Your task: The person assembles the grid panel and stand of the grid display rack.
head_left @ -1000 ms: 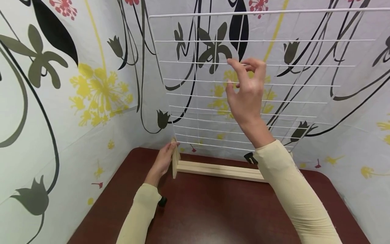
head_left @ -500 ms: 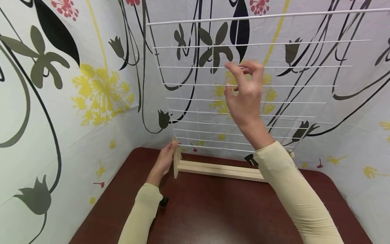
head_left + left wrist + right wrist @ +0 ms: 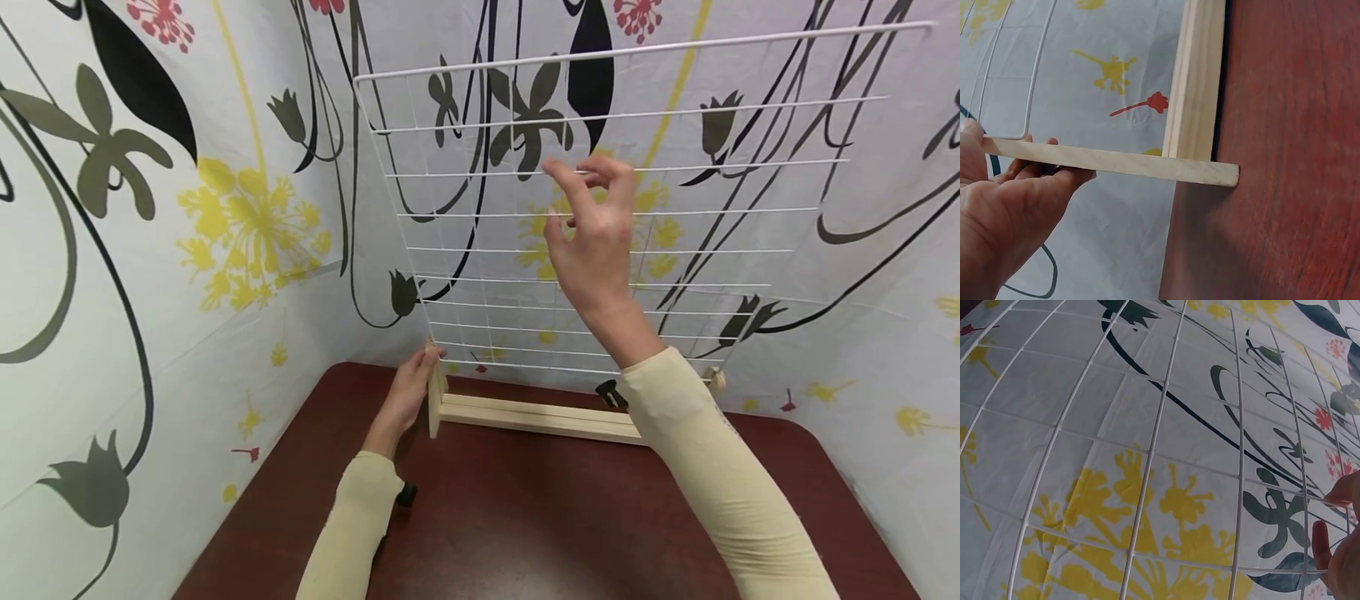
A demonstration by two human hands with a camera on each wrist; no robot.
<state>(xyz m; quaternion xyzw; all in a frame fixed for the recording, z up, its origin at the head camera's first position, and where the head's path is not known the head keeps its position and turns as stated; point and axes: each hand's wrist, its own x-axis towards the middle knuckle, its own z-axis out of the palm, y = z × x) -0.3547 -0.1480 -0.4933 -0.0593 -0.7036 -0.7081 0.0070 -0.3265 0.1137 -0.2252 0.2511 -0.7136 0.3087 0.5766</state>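
A white wire grid [image 3: 465, 249] stands upright in a pale wooden base [image 3: 540, 414] at the back of a dark red-brown table [image 3: 540, 517]. My left hand [image 3: 405, 400] grips the short wooden end piece [image 3: 1122, 162] at the base's left end, thumb on one side and fingers [image 3: 1041, 181] on the other. My right hand [image 3: 588, 242] is raised in front of the grid's upper middle with fingers loosely curled and holding nothing. In the right wrist view its fingertips [image 3: 1338, 499] lie at a wire of the grid [image 3: 1155, 444].
Flower-patterned white sheets [image 3: 225, 217] close in the table on the left, back and right. A small black clip [image 3: 609, 392] sits at the base beside my right forearm. A small black object [image 3: 406, 493] lies by my left sleeve.
The grid's top edge now sits lower and more slanted in view. My right hand has drifted slightly left and down. The left hand keeps its hold.
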